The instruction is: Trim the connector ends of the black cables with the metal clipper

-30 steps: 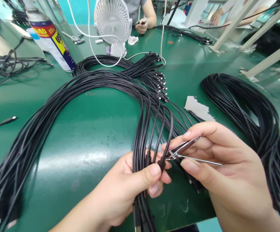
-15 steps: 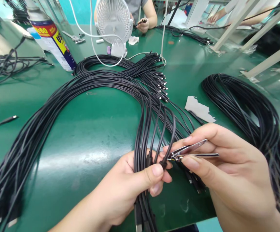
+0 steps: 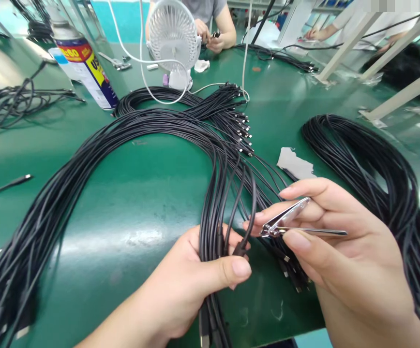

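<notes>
My left hand (image 3: 210, 275) is closed round several black USB cables (image 3: 210, 203), thumb across them near the moulded connector ends. One cable's strain relief (image 3: 239, 249) stands out beside the thumb, and metal plugs hang below the fist. Between the thumb and fingers of my right hand (image 3: 348, 251) is a silver nail clipper (image 3: 286, 220), its lever raised. The clipper's jaws are just right of the held cables, a little apart from the strain relief. These cables belong to a large bundle (image 3: 123, 130) that curves across the green table to the left.
A second cable coil (image 3: 362, 154) lies on the right. Behind the bundle stand a white fan (image 3: 173, 36) and a spray can (image 3: 86, 67). A torn paper scrap (image 3: 295, 163) lies near my right hand. A co-worker's hands (image 3: 213, 41) are across the green table (image 3: 152, 193).
The nail clipper has moved slightly right, away from the strain relief. My left thumb has shifted down and right, and the held cable ends sit a little differently.
</notes>
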Demonstrator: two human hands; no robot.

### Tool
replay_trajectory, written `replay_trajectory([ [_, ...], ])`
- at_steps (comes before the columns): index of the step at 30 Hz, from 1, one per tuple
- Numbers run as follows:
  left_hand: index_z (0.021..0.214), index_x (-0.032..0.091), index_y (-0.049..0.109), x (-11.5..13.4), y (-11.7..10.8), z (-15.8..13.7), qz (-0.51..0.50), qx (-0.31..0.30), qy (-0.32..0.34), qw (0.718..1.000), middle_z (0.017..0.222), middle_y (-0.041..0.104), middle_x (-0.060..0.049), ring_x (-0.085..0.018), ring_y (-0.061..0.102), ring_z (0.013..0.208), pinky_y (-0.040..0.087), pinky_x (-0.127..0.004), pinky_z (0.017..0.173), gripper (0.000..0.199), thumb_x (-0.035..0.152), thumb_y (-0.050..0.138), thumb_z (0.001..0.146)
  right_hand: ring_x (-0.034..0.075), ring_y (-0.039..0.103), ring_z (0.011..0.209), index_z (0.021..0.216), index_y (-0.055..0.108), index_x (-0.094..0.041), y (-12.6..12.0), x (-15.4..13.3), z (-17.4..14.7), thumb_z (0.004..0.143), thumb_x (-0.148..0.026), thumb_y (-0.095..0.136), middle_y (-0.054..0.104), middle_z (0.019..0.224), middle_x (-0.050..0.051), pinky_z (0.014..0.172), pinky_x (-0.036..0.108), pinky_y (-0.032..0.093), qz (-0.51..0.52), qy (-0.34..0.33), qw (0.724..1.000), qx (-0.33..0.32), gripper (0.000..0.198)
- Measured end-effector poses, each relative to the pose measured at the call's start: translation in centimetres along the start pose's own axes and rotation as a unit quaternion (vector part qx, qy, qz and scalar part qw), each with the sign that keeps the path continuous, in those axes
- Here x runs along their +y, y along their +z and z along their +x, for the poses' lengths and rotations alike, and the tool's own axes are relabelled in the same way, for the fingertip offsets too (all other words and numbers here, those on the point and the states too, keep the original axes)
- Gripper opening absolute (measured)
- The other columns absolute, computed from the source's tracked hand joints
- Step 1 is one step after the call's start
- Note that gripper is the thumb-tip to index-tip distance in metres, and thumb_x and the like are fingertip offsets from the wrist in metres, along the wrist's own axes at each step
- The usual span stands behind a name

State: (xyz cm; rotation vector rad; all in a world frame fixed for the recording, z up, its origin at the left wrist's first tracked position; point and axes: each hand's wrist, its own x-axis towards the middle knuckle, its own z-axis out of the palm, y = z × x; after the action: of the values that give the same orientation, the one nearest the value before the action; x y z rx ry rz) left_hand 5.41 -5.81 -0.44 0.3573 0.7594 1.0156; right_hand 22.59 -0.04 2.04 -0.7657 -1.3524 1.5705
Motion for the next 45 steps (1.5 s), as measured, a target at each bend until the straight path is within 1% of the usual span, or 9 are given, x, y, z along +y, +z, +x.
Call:
replay_trajectory([
  [6, 0.066, 0.016, 0.066, 0.0, 0.6, 0.0, -0.039, 0.073, -0.015, 0.996, 0.065, 0.065, 0.005, -0.008, 0.055, 0.063, 0.042, -0.018, 0.063, 0.035, 0.010, 0.096, 0.050, 0.017, 0.080, 0.088, 0.106, 0.067, -0.028, 0.6, 0.2, -0.8, 0.089, -0.011, 0.072, 0.082, 0.099, 0.000, 0.079, 0.024, 0.066, -0.051, -0.045, 0.998, -0.019, 0.024],
  [11, 0.066, 0.018, 0.063, -0.2, 0.6, -0.2, -0.030, 0.106, -0.015, 0.994, 0.070, 0.067, 0.004, -0.011, 0.059, 0.067, 0.044, -0.021, 0.065, 0.039, 0.011, 0.096, 0.048, 0.020, 0.080, 0.089, 0.111, 0.065, -0.026, 0.8, 0.9, -1.6, 0.085, -0.002, 0.071, 0.080, 0.100, 0.002, 0.082, 0.027, 0.067, -0.099, -0.095, 0.990, 0.007, 0.036],
  [19, 0.067, 0.018, 0.062, -0.3, 0.6, -0.1, -0.022, 0.084, 0.006, 0.996, 0.070, 0.064, 0.004, -0.010, 0.056, 0.069, 0.044, -0.021, 0.070, 0.031, 0.017, 0.092, 0.062, 0.020, 0.079, 0.090, 0.110, 0.064, -0.025, 0.6, 0.9, -2.0, 0.081, 0.001, 0.072, 0.077, 0.100, 0.003, 0.083, 0.027, 0.067, -0.164, -0.109, 0.980, 0.005, 0.040],
  [26, 0.068, 0.018, 0.061, -1.0, 0.4, -0.2, -0.024, 0.085, 0.008, 0.996, 0.071, 0.064, 0.004, -0.010, 0.057, 0.070, 0.043, -0.019, 0.068, 0.033, 0.020, 0.093, 0.062, 0.022, 0.079, 0.089, 0.111, 0.065, -0.026, 0.6, 0.7, -2.1, 0.079, 0.002, 0.072, 0.077, 0.100, 0.003, 0.082, 0.028, 0.068, -0.179, -0.104, 0.978, 0.008, 0.043],
  [30, 0.069, 0.018, 0.062, -1.0, 0.5, -0.2, -0.026, 0.093, 0.011, 0.995, 0.071, 0.064, 0.005, -0.009, 0.056, 0.069, 0.044, -0.019, 0.068, 0.031, 0.020, 0.093, 0.064, 0.018, 0.078, 0.089, 0.108, 0.067, -0.025, 0.8, 0.5, -2.3, 0.077, 0.006, 0.072, 0.077, 0.098, 0.000, 0.084, 0.022, 0.066, -0.182, -0.106, 0.977, 0.034, 0.044],
  [34, 0.068, 0.018, 0.062, -0.8, 0.6, -0.1, -0.007, 0.110, 0.010, 0.994, 0.068, 0.064, 0.005, -0.008, 0.056, 0.066, 0.044, -0.018, 0.064, 0.031, 0.018, 0.093, 0.063, 0.018, 0.079, 0.090, 0.107, 0.067, -0.024, 1.1, 0.3, -2.5, 0.078, 0.008, 0.070, 0.078, 0.098, 0.000, 0.084, 0.023, 0.066, -0.179, -0.096, 0.979, 0.023, 0.043],
  [38, 0.067, 0.018, 0.063, -0.6, 0.7, -0.1, -0.013, 0.103, 0.018, 0.994, 0.069, 0.065, 0.004, -0.009, 0.057, 0.068, 0.044, -0.018, 0.066, 0.029, 0.017, 0.092, 0.063, 0.015, 0.078, 0.090, 0.104, 0.068, -0.025, 1.4, 0.1, -2.6, 0.080, 0.006, 0.070, 0.078, 0.098, -0.002, 0.084, 0.019, 0.065, -0.176, -0.083, 0.979, 0.054, 0.040],
  [43, 0.065, 0.017, 0.064, -0.4, 0.8, -0.2, -0.027, 0.099, 0.025, 0.994, 0.069, 0.067, 0.005, -0.008, 0.058, 0.068, 0.044, -0.017, 0.066, 0.028, 0.010, 0.091, 0.060, 0.016, 0.079, 0.090, 0.102, 0.069, -0.026, 2.0, -0.1, -2.4, 0.082, 0.003, 0.070, 0.080, 0.098, -0.002, 0.083, 0.021, 0.066, -0.179, -0.081, 0.979, 0.050, 0.036],
  [45, 0.065, 0.017, 0.064, -0.5, 0.7, -0.1, -0.023, 0.107, 0.021, 0.994, 0.068, 0.067, 0.005, -0.008, 0.058, 0.067, 0.045, -0.017, 0.065, 0.030, 0.009, 0.092, 0.058, 0.017, 0.079, 0.089, 0.101, 0.069, -0.028, 2.3, -0.2, -2.3, 0.084, 0.000, 0.072, 0.081, 0.097, -0.002, 0.082, 0.024, 0.067, -0.167, -0.074, 0.981, 0.068, 0.032],
])
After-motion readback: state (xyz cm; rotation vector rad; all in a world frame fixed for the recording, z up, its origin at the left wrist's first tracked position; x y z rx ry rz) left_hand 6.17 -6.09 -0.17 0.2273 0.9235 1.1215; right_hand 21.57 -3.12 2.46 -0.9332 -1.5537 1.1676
